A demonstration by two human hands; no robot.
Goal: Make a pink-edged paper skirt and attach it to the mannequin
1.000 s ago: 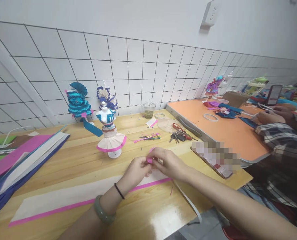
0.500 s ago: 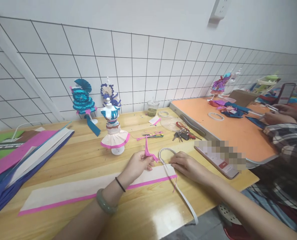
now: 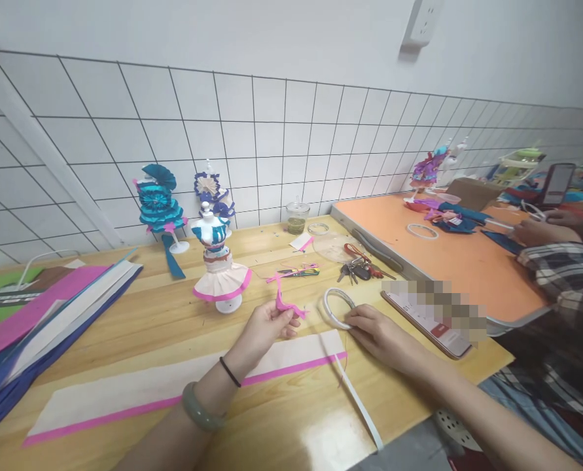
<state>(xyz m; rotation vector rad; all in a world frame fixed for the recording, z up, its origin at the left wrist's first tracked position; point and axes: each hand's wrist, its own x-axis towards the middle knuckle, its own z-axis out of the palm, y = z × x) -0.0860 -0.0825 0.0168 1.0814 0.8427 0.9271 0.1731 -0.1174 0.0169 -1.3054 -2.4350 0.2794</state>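
Pinched between the thumb and fingers of my left hand (image 3: 270, 324) is a bent strip of pink crepe paper (image 3: 285, 302). My right hand (image 3: 374, 327) grips the edge of a roll of white tape (image 3: 339, 309), tilted up just off the table. Under my left wrist lies a long cream paper strip with a pink border (image 3: 301, 352). A narrow white tape strip (image 3: 357, 399) crosses its right end and runs to the table's front edge. Behind my left hand stands a small white dress form (image 3: 218, 261) in a cream, pink-hemmed skirt.
Coloured paper sheets (image 3: 50, 327) lie at left. Two decorated dress forms, one teal (image 3: 159, 203) and one purple (image 3: 215, 190), stand at the back. Keys (image 3: 354, 269), a cutter (image 3: 298, 271), a lidded cup (image 3: 298, 217) and a phone (image 3: 426, 320) sit around. A co-worker's hands (image 3: 541, 229) work at right.
The tape roll in my right hand has tilted up and moved right, apart from the pink strip. My left hand still holds the pink strip, slightly lower and further left in view.
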